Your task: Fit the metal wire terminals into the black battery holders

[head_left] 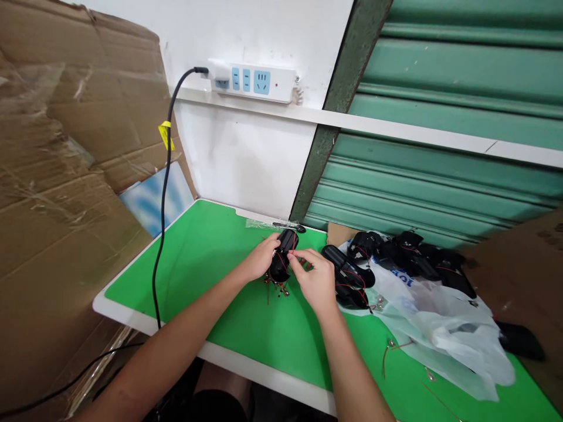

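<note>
Near the middle of the green table (246,328), a black plastic part (280,269) with a thin red wire is held up between both hands. My left hand (263,256) is closed around its left side. At its right side my right hand (315,275) pinches the red wire (294,243) between thumb and index finger. Just below the part lie several small metal pieces with short red wires (281,288). More black parts with red wires (347,269) rest to the right of my right hand.
A white plastic bag (444,334) with several black parts lies at the right. Loose wired pieces (390,344) are near it. A black cable (163,205) hangs from the power strip (277,85). Cardboard (65,176) stands at the left, a green shutter (440,76) behind.
</note>
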A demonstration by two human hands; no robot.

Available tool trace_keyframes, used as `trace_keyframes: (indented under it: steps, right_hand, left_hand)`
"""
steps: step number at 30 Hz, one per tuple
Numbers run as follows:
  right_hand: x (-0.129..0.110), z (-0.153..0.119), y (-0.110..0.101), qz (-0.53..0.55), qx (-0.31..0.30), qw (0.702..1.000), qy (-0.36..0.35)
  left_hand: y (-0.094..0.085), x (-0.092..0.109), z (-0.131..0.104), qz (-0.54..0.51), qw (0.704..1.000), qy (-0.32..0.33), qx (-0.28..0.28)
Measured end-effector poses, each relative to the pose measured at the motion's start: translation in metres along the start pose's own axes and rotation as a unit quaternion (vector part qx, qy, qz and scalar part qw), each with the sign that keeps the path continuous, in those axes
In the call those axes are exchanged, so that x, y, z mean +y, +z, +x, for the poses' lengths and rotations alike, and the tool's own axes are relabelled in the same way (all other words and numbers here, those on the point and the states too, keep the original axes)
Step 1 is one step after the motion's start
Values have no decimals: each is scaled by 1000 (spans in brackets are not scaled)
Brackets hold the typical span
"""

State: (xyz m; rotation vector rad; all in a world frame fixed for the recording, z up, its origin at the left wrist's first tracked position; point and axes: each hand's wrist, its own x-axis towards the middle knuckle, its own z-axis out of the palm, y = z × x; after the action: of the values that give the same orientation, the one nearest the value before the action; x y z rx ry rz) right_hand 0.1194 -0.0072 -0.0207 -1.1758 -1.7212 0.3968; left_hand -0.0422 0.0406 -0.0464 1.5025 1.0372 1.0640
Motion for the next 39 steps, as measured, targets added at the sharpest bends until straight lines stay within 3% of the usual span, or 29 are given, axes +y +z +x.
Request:
trace_keyframes:
  steps: [8,16,27,34,39]
  right_hand:
    - [4,-1,3,-16,12,999,-29]
    - [1,-2,6,-33,44,998,-16]
    - [2,-2,5,-27,35,999,-16]
    - [9,-4,8,-81,18,995,-55]
    - [5,-6,8,-100,22,992,-72]
  left_hand:
    - [2,10,-3,9,1000,-2,3]
    - [4,30,-12,5,998,-59,2]
    - [3,29,-12,22,999,-41,5]
    - [3,30,-13,11,998,-69,5]
    - [0,27,-13,36,999,-31,-7]
